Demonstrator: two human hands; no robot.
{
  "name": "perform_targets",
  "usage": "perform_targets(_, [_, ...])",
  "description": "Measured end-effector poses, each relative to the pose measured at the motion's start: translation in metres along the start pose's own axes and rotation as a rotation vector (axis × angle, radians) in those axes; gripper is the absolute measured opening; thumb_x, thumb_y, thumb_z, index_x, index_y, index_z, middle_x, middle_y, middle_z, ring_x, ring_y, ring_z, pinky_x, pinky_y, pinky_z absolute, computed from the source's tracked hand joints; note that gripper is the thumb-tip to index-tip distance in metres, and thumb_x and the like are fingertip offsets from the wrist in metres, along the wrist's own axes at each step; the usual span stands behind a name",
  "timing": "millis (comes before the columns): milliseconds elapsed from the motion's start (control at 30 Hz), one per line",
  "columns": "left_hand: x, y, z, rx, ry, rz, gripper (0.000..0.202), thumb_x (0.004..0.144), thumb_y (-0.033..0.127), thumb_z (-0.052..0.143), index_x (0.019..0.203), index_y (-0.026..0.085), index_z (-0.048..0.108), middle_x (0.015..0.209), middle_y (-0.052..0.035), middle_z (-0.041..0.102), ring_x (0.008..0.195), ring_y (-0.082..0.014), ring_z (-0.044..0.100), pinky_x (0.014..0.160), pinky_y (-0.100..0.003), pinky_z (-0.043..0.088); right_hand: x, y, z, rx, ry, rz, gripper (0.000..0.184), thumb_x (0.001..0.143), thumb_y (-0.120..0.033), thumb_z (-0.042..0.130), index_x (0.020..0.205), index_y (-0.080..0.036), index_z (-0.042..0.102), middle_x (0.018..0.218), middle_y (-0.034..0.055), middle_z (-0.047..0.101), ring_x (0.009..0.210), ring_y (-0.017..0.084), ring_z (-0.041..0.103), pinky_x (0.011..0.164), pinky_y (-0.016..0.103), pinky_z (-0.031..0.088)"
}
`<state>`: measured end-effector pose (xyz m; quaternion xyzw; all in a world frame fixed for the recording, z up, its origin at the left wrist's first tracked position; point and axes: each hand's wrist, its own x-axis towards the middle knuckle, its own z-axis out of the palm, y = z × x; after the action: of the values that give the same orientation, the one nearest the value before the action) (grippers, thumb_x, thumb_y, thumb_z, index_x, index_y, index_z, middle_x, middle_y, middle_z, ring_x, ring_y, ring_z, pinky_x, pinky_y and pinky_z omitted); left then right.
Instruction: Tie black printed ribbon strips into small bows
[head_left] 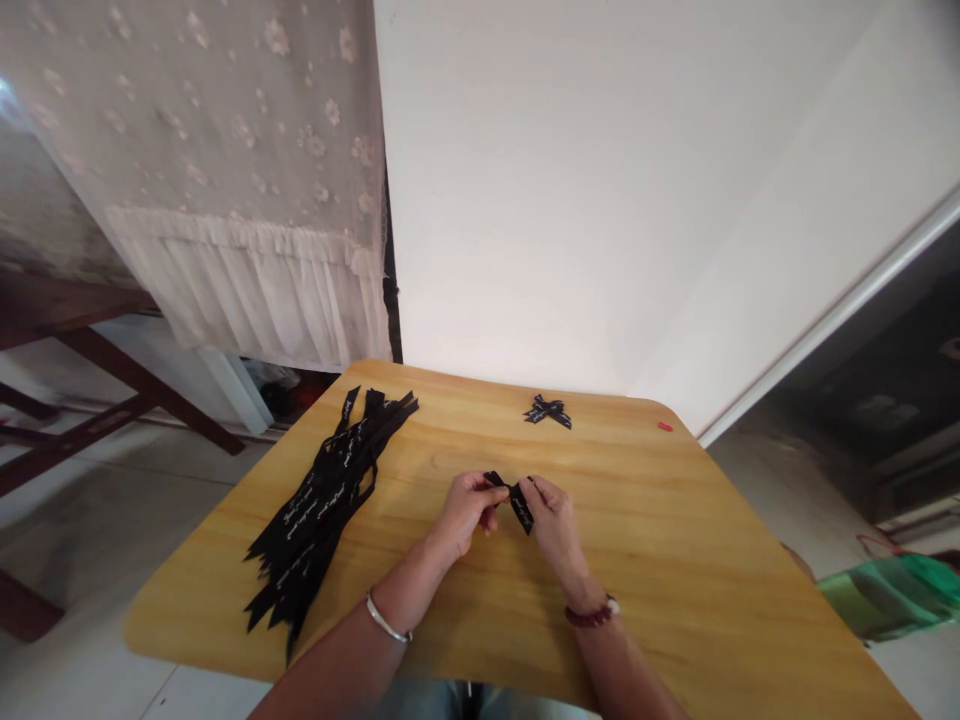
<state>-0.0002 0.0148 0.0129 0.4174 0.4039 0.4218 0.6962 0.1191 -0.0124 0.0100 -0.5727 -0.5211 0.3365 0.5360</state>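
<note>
My left hand (466,510) and my right hand (551,518) meet above the middle of the wooden table (675,560). Both pinch a short black ribbon (517,503) with white lettering, folded between the fingertips. One end of it hangs down between my hands. A silver bangle sits on my left wrist, a dark bead bracelet on my right. A finished black ribbon bow (548,411) lies on the table beyond my hands.
A pile of several long black ribbon strips (322,500) lies on the table's left side. A small red object (664,427) rests near the far right corner. A lace curtain (240,200) and a white wall stand behind; a green bag (892,590) sits at the right.
</note>
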Motion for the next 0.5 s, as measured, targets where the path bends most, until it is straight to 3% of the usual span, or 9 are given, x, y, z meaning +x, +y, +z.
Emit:
perform_targets(233, [0.0019,0.0001,-0.0031,-0.04,0.024,0.02,0.02,0.055,0.028,0.066,0.055,0.012,0.053,0.041,0.0045,0.05,0.024,-0.0035,0.036,0.023,-0.016,0.023,-0.0011,-0.0051,-0.0005,0.117,-0.067,0.019,0.043,0.075,-0.053,0.041,0.059,-0.015,0.055,0.05,-0.0002,0.05,0.05,0.012,0.044,0.045,0.022,0.031])
perform_targets(500, [0.0,-0.001,-0.0027,-0.045,-0.042,0.065,0.021,0.059,0.03,0.063,0.059,0.012,0.053,0.057,0.0003,0.059,0.024,-0.0018,0.035,0.022,-0.016,0.021,0.0008,-0.0023,0.0006,0.194,-0.096,0.023,0.024,0.069,-0.038,0.057,0.061,-0.015,0.055,0.057,-0.0002,0.055,0.054,0.012,0.048,0.052,0.022,0.037])
